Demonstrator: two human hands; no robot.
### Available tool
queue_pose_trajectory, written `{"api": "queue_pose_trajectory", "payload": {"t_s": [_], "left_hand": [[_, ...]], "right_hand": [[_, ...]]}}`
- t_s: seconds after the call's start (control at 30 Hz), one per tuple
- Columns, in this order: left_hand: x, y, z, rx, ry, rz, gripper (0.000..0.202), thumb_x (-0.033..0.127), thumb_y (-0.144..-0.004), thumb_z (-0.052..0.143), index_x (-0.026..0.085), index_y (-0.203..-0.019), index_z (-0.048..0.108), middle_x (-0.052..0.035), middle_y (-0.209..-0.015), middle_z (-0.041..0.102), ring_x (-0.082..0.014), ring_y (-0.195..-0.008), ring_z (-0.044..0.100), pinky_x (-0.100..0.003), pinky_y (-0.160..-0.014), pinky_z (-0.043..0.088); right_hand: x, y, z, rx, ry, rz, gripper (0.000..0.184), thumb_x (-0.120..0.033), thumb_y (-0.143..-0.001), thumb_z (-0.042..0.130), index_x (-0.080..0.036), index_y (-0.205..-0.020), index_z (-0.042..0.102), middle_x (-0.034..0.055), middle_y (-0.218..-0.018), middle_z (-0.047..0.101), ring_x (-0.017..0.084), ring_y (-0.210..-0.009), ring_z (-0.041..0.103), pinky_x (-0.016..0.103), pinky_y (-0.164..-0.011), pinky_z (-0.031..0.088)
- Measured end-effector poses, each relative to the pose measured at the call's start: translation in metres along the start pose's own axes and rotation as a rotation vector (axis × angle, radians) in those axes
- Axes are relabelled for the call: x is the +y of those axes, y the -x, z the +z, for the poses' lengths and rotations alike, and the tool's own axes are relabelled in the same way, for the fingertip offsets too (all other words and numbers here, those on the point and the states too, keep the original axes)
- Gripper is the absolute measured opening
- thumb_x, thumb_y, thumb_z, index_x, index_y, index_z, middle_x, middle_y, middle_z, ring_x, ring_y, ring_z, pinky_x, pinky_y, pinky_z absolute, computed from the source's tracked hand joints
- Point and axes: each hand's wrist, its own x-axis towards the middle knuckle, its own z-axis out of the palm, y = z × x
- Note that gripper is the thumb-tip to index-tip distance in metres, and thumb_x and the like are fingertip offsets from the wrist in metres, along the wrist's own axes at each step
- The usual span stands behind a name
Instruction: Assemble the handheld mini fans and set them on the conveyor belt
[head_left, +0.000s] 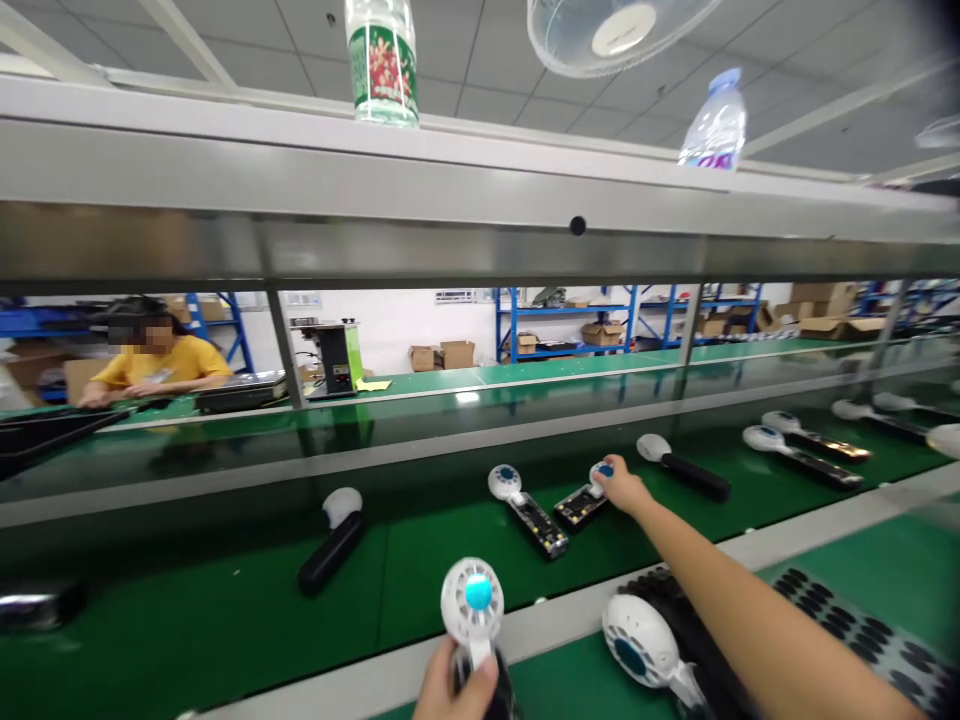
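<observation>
While the left hand [448,704] holds the bright fan [466,612] upright at the near edge of the green belt [225,625], fingers and thumb clamped around its dark handle, the right hand [628,490] reaches across, its grip pinched on the white head of the open fan [580,506] lying on the belt. Judging by the handles, work along the line is partly done: the open fan and the neighboring fan [537,522] show bare circuit boards, apparently still uncovered, while the black-handled fan [697,476] and the far-left fan [331,552] look closed up. How complete the bright fan is cannot be told beneath the fingers. Its round head is smooth white plastic, slotted around a cyan hub. On the worktop [911,550], the near fan [637,630] lies beside a sheet [862,632] of flat black ovals.
</observation>
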Motion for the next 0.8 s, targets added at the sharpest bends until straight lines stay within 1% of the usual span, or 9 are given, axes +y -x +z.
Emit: {"api": "queue_pose_trajectory", "payload": {"t_s": [0.17, 0.27, 0.33, 0.43, 0.53, 0.57, 0.63, 0.73, 0.8], "left_hand": [[0.046, -0.044, -0.004, 0.011, -0.139, 0.189, 0.044, 0.024, -0.072, 0.059, 0.011, -0.113, 0.050, -0.0097, -0.093, 0.065, -0.0254, -0.090, 0.060, -0.037, -0.081, 0.043], [0.068, -0.057, 0.008, -0.021, -0.161, 0.322, 0.034, 0.023, -0.079, 0.051, 0.014, -0.112, 0.052, -0.0072, -0.123, 0.049, -0.0259, -0.117, 0.040, -0.041, -0.096, 0.030], [0.071, -0.047, 0.023, -0.127, -0.147, 0.334, 0.032, 0.024, -0.076, 0.055, 0.013, -0.106, 0.057, -0.0059, -0.130, 0.044, -0.0272, -0.125, 0.029, -0.038, -0.100, 0.024], [0.060, -0.007, 0.049, -0.377, -0.083, 0.232, 0.043, 0.035, -0.069, 0.062, 0.015, -0.107, 0.058, -0.0112, -0.113, 0.058, -0.0272, -0.107, 0.051, -0.038, -0.090, 0.038], [0.044, 0.041, 0.061, -0.538, 0.194, 0.048, 0.052, 0.044, -0.072, 0.056, 0.020, -0.118, 0.047, -0.0088, -0.101, 0.063, -0.0204, -0.078, 0.063, -0.033, -0.069, 0.048], [0.039, 0.054, 0.059, -0.525, 0.288, -0.035, 0.052, 0.045, -0.071, 0.057, 0.020, -0.115, 0.047, -0.0064, -0.094, 0.065, -0.0173, -0.069, 0.063, -0.029, -0.062, 0.048], [0.028, 0.071, 0.049, -0.419, 0.371, -0.230, 0.047, 0.051, -0.069, 0.057, 0.014, -0.097, 0.056, -0.0032, -0.069, 0.064, -0.0130, -0.051, 0.057, -0.023, -0.050, 0.043], [0.013, 0.078, 0.028, -0.251, 0.343, -0.420, 0.055, 0.065, -0.069, 0.042, 0.012, -0.064, 0.057, -0.0013, -0.044, 0.055, -0.0118, -0.037, 0.049, -0.022, -0.040, 0.035], [0.004, 0.078, 0.018, -0.212, 0.372, -0.447, 0.055, 0.065, -0.069, 0.041, 0.013, -0.060, 0.055, -0.0020, -0.044, 0.056, -0.0120, -0.038, 0.050, -0.023, -0.040, 0.036]], "right_hand": [[-0.012, 0.009, -0.016, 0.129, -0.092, -0.112, 0.030, -0.028, -0.086, 0.049, -0.020, -0.115, 0.047, 0.0066, -0.119, 0.049, 0.021, -0.100, 0.052, 0.042, -0.083, 0.044], [-0.026, 0.033, -0.042, 0.155, -0.133, -0.255, 0.042, -0.026, -0.081, 0.055, -0.020, -0.120, 0.041, 0.0092, -0.122, 0.043, 0.025, -0.109, 0.045, 0.041, -0.089, 0.038], [-0.038, 0.062, -0.061, 0.111, -0.144, -0.355, 0.044, -0.029, -0.077, 0.058, -0.025, -0.118, 0.041, 0.0076, -0.120, 0.045, 0.024, -0.107, 0.047, 0.036, -0.090, 0.038], [-0.056, 0.123, -0.077, -0.065, -0.209, -0.483, 0.045, -0.036, -0.073, 0.060, -0.031, -0.114, 0.042, 0.0021, -0.111, 0.053, 0.020, -0.092, 0.057, 0.032, -0.080, 0.046], [-0.060, 0.185, -0.075, -0.377, -0.423, -0.565, 0.041, -0.032, -0.079, 0.051, -0.030, -0.118, 0.038, 0.0041, -0.118, 0.050, 0.021, -0.099, 0.055, 0.034, -0.083, 0.046], [-0.056, 0.203, -0.072, -0.454, -0.467, -0.564, 0.043, -0.031, -0.082, 0.048, -0.031, -0.122, 0.033, 0.0045, -0.123, 0.045, 0.021, -0.104, 0.052, 0.034, -0.085, 0.045], [-0.038, 0.234, -0.067, -0.469, -0.453, -0.528, 0.048, -0.029, -0.084, 0.044, -0.033, -0.127, 0.025, 0.0042, -0.132, 0.037, 0.020, -0.110, 0.048, 0.035, -0.087, 0.043], [0.001, 0.275, -0.057, -0.476, -0.250, -0.545, 0.031, -0.025, -0.081, 0.051, -0.031, -0.110, 0.045, 0.0034, -0.117, 0.050, 0.019, -0.098, 0.054, 0.031, -0.082, 0.046], [0.026, 0.300, -0.049, -0.626, -0.101, -0.658, 0.011, -0.024, -0.079, 0.056, -0.028, -0.089, 0.056, 0.0025, -0.097, 0.060, 0.017, -0.086, 0.058, 0.025, -0.075, 0.049]]}}
